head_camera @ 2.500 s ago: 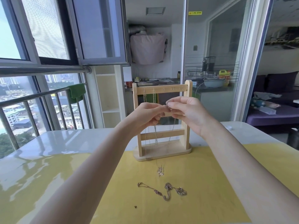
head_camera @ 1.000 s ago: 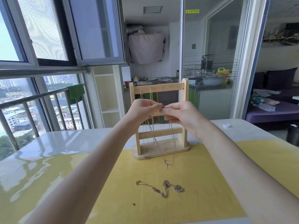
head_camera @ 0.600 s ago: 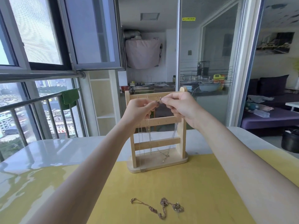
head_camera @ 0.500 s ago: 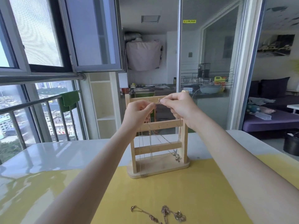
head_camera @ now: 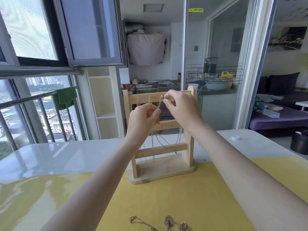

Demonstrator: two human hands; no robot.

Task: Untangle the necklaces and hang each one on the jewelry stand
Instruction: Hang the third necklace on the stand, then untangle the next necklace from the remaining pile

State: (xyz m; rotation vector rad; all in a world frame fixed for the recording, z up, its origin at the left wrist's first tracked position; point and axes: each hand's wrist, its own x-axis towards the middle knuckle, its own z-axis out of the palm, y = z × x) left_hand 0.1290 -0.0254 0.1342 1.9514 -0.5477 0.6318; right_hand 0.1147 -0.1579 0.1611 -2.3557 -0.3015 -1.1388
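A wooden jewelry stand (head_camera: 160,170) stands on the yellow mat. Two thin chains (head_camera: 153,147) hang from hooks on its top bar at the left. My right hand (head_camera: 181,109) pinches the end of a third thin necklace (head_camera: 160,102) right at the top bar's third hook. My left hand (head_camera: 144,120) pinches the same chain just below, in front of the stand. The rest of that chain droops through the frame to the right. A tangled gold necklace (head_camera: 170,224) lies on the mat at the bottom edge.
The yellow mat (head_camera: 200,205) covers the near part of a glossy white table (head_camera: 50,157). A small white cap (head_camera: 235,137) lies at the table's far right. Window railing stands at the left, a glass sliding door behind the stand.
Both hands rose from mid-stand height to the top bar, carrying the thin necklace's end up to the third hook. Its pendant lifted off the mat and now hangs inside the frame.
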